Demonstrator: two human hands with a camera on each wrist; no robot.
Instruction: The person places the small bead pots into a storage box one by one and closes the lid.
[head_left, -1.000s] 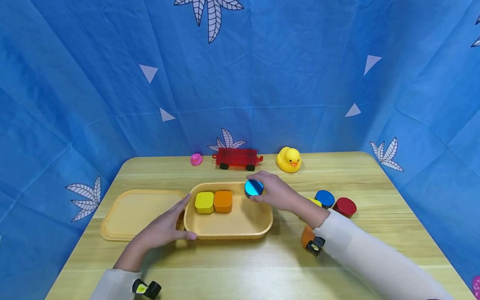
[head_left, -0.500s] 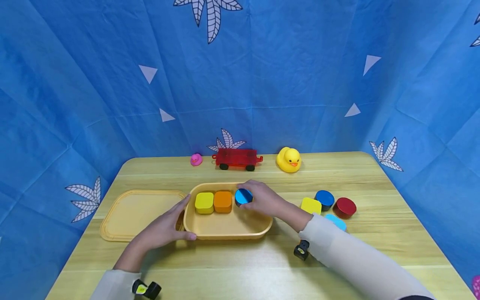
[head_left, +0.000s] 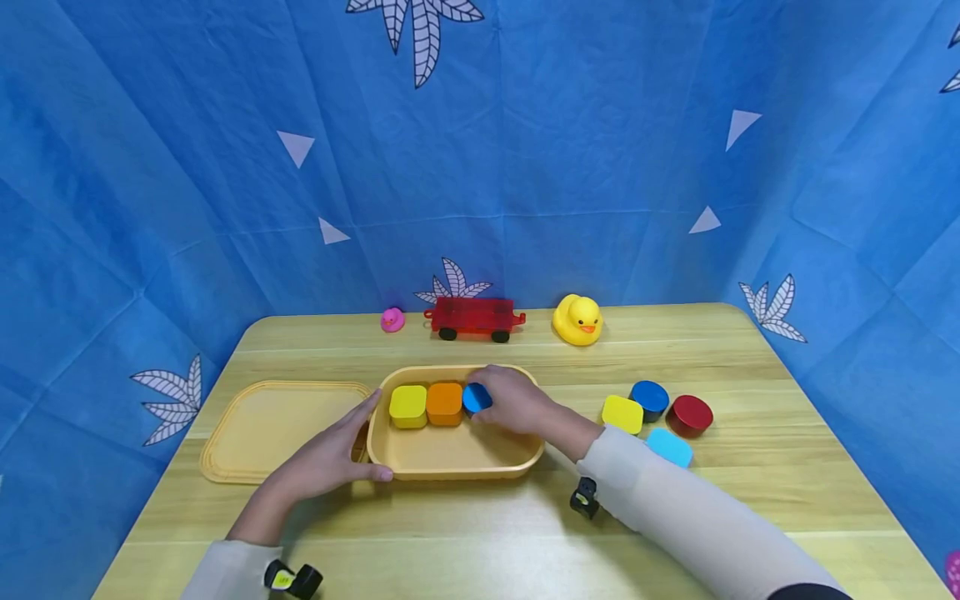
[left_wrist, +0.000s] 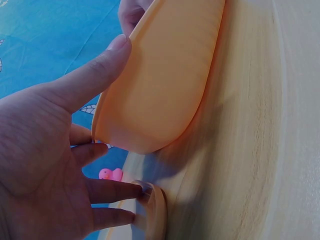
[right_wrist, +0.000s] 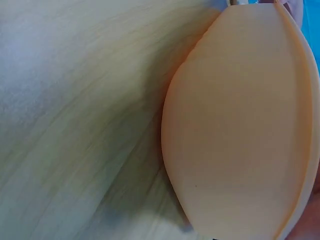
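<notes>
Blue cloth backs an oval tan tub. The spread left hand touches it; the right pinches a round blue block.

Wood-grain table: tub, lid, wagon, ducks, blocks

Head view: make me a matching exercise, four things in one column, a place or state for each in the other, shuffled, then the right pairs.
1. yellow duck
2. right hand
3. orange block
4. left hand

A. touches the left end of the tan container
B. sits between a yellow block and a blue block
C. stands right of the red wagon
D. holds the blue block

Pairs: 1-C, 2-D, 3-B, 4-A.
</notes>
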